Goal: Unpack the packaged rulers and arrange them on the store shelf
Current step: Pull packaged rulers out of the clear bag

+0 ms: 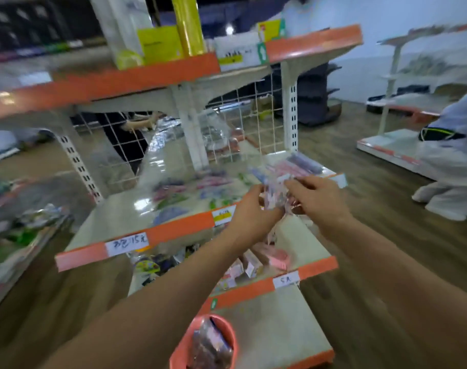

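Clear plastic ruler pack [273, 195] is hovering over the right end of the orange-edged middle shelf [179, 230], and you're pinching it with both your left hand [251, 210] and right hand [317, 198]. Loose rulers [296, 163] are lying just beyond, pretty blurry tbh.

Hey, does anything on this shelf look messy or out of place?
Yes. On the middle shelf, the coloured items lie scattered at mixed angles, not in a row. A crumpled clear wrapper sits at the back by the wire grid. The left hand and right hand grip a packet above it.
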A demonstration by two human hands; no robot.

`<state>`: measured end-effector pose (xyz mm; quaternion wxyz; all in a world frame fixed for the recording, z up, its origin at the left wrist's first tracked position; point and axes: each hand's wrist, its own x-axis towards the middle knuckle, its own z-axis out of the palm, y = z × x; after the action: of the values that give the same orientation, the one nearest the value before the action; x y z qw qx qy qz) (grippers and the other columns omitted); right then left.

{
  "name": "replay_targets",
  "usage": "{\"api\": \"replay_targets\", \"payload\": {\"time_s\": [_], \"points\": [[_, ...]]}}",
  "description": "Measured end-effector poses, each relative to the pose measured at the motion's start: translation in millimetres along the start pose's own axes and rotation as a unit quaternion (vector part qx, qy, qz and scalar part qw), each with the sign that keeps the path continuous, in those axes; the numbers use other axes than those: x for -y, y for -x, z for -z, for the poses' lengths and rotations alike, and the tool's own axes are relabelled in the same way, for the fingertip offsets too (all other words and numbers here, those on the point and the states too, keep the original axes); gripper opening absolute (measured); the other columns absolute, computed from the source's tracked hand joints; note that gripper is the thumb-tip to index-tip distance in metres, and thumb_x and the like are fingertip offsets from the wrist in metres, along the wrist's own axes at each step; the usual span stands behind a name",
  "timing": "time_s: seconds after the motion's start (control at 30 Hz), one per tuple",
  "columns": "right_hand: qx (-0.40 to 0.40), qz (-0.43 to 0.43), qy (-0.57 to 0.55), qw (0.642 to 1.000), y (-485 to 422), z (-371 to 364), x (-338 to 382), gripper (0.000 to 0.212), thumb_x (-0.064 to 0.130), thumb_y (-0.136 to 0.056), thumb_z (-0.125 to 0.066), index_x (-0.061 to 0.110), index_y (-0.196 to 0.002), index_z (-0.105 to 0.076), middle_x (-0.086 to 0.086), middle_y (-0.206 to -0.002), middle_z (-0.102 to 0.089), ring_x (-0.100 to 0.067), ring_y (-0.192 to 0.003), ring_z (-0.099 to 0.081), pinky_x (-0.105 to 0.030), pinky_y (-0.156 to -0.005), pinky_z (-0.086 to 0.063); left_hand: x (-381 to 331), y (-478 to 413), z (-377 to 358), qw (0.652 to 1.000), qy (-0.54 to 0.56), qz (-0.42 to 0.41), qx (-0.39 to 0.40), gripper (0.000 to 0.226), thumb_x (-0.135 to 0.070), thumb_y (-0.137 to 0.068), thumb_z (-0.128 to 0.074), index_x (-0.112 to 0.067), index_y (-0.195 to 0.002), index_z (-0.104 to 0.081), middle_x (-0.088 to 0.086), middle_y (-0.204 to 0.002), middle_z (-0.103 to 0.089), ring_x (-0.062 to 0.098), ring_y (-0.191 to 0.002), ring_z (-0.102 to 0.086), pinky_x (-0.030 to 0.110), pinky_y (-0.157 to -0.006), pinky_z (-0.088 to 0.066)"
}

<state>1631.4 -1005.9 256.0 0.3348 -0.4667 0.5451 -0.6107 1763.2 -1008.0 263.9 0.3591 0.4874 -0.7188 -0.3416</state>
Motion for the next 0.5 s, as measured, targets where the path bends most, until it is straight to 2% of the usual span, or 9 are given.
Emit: {"api": "replay_targets", "payload": {"time_s": [0.1,0.2,0.27,0.37,0.5], "points": [[0.059,-0.024,-0.048,0.997,-7.0,-25.3,21.8,0.015,0.015,-0.088,-0.064,0.002,-0.081,-0.069,-0.009,-0.069,-0.063,-0.017,-0.058,-0.059,-0.032,-0.060,-0.056,-3.2,-0.9,30.4,0.998,0.045,0.020,-0.025,0.028,-0.015,-0.087,-0.062,-0.027,-0.106,-0.046,-0.012,-0.082,-0.057,0.004,-0.067,-0.058,0.018,-0.057,-0.051],[0.154,-0.040,-0.043,0.986,-12.0,-50.7,31.1,0.016,0.011,-0.087,-0.062,-0.004,-0.090,-0.067,-0.014,-0.080,-0.063,-0.018,-0.070,-0.062,-0.024,-0.058,-0.053,6.6,-3.4,54.1,0.991,0.101,0.071,-0.049,0.022,-0.012,-0.087,-0.058,-0.018,-0.108,-0.054,0.005,-0.082,-0.061,0.014,-0.065,-0.059,0.024,-0.054,-0.054],[0.197,-0.040,-0.030,0.979,-13.3,-69.4,34.7,0.014,0.008,-0.087,-0.061,-0.003,-0.094,-0.067,-0.015,-0.084,-0.064,-0.019,-0.077,-0.062,-0.028,-0.065,-0.054,16.3,-7.7,69.0,0.983,0.144,0.095,-0.061,0.021,-0.010,-0.089,-0.054,-0.015,-0.108,-0.056,0.010,-0.080,-0.057,0.018,-0.065,-0.056,0.029,-0.058,-0.055],[0.218,-0.041,-0.041,0.974,-21.1,-98.5,36.4,0.016,0.000,-0.086,-0.060,-0.007,-0.099,-0.066,-0.018,-0.087,-0.063,-0.023,-0.079,-0.059,-0.036,-0.075,-0.053,26.6,-16.7,91.5,0.958,0.242,0.128,-0.083,0.014,-0.009,-0.094,-0.047,-0.011,-0.103,-0.057,0.010,-0.082,-0.057,0.017,-0.062,-0.055,0.025,-0.053,-0.051],[0.207,-0.081,-0.085,0.971,-39.1,-126.9,38.3,0.014,-0.002,-0.086,-0.060,0.006,-0.093,-0.069,-0.008,-0.078,-0.065,-0.017,-0.067,-0.060,-0.023,-0.062,-0.051,43.9,-34.8,127.7,0.922,0.329,0.180,-0.091,0.026,-0.006,-0.095,-0.035,-0.006,-0.102,-0.061,0.009,-0.077,-0.065,0.016,-0.054,-0.061,0.025,-0.052,-0.051]]}}
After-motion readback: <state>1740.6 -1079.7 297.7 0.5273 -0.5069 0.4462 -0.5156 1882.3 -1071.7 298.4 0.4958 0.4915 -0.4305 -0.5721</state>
